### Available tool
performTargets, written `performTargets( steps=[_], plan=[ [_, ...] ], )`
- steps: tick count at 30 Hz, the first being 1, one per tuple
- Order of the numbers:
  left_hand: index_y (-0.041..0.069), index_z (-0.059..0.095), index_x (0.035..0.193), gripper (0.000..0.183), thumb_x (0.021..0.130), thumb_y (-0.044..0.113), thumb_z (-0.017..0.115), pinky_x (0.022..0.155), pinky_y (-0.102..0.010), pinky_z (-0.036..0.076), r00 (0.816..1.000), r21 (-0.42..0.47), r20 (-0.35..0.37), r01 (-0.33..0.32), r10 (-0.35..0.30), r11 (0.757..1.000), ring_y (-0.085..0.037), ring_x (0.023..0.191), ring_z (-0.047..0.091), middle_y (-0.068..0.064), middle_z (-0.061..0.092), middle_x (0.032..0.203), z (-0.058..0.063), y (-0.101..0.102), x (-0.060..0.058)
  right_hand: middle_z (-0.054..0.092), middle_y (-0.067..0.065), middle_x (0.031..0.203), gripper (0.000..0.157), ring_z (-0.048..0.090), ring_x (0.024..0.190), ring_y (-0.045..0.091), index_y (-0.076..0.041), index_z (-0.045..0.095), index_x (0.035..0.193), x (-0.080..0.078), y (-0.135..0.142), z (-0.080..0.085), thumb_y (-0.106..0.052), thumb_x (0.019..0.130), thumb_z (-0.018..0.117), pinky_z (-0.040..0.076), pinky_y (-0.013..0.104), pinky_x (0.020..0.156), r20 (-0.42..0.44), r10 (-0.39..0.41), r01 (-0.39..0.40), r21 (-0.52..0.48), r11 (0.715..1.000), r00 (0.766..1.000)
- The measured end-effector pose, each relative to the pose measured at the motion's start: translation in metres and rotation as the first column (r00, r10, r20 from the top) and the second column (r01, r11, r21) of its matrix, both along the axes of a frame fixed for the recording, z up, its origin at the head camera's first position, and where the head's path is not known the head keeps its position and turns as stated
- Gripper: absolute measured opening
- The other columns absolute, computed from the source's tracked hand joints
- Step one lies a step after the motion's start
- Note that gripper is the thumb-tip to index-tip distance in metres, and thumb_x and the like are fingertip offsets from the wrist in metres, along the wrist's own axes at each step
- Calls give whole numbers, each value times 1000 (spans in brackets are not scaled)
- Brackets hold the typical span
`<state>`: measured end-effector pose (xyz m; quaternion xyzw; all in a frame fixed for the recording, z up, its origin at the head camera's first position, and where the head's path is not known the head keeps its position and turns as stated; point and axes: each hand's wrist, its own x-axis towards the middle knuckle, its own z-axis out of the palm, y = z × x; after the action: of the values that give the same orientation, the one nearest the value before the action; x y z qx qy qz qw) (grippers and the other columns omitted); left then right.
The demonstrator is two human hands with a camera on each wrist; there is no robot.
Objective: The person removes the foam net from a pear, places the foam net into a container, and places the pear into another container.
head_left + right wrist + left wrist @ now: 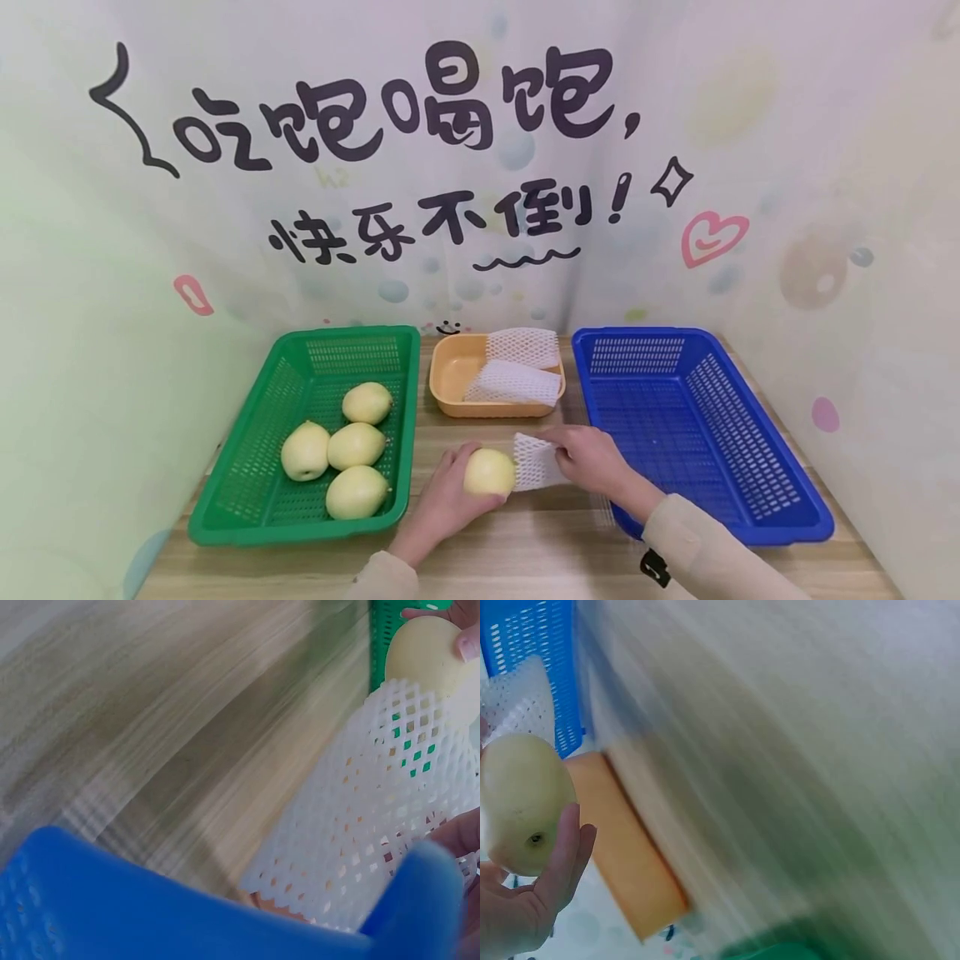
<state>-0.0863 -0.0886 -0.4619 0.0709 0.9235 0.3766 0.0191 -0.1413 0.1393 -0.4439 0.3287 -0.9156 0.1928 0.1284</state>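
My left hand (444, 504) grips a pale yellow pear (489, 472) over the middle of the table. In the left wrist view the pear (526, 799) shows a small dark spot at one end, with fingers curved round it. Just to its right, my right hand (596, 460) pinches a white foam net sleeve (532, 461). The sleeve's near end meets the pear's side; in the right wrist view the net (375, 802) appears to overlap the pear's edge (424, 652). How far the pear sits inside the sleeve, I cannot tell.
To the left stands a green basket (408, 392) with several pears (356, 492) in it. An orange tray (450, 408) at the back middle bears foam net sleeves (517, 382). A blue basket (720, 417) stands at the right, its near-left edge under my right forearm.
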Motion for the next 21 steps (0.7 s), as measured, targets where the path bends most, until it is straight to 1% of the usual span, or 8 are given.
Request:
performTargets(
  steps=[1,5,8,13,16,21],
  plan=[
    [10,46,127,76,66,41,78,67,-46,47,1000,-1,-5,0,0,1000,-31,88,55,-15,49,107,4,-1,1,69,1,91,38,60,65,13,-12,72,99,1,0,3,8,71,55,38,23,44,3,-8,8,-7,1000,1000],
    [12,47,126,73,66,40,78,66,-45,47,999,3,-34,-2,2,1000,-28,85,54,-13,48,103,18,-4,1,68,1,88,37,49,55,8,-13,72,97,5,0,18,8,71,55,34,21,41,8,-48,48,-38,998,999],
    [13,47,127,74,66,42,77,63,-43,46,999,-20,-45,-12,11,1000,-27,83,54,-13,48,104,28,-7,-1,67,-1,84,38,35,48,6,-13,72,98,5,0,30,7,72,55,27,20,37,-3,-72,72,-51,996,997],
    [19,45,128,77,66,53,73,56,-40,43,997,-128,-65,-47,38,991,-27,79,56,-10,51,110,43,-14,-7,66,0,83,38,25,44,5,-13,72,100,2,0,46,6,72,55,21,21,36,-37,-110,108,-53,993,993],
    [22,45,128,75,66,55,73,56,-42,43,993,-176,-102,-75,57,982,-28,78,57,-9,52,109,52,-20,-11,67,1,85,36,22,44,4,-12,72,99,-2,-1,54,6,74,55,19,21,37,-56,-122,119,-44,992,991],
    [20,44,130,74,68,51,73,60,-43,44,988,-191,-141,-96,70,977,-32,83,57,-10,51,113,66,-30,-19,68,5,91,36,22,42,6,-11,72,100,-9,-5,67,6,75,54,17,21,37,-93,-132,128,-51,990,987]
  ],
)
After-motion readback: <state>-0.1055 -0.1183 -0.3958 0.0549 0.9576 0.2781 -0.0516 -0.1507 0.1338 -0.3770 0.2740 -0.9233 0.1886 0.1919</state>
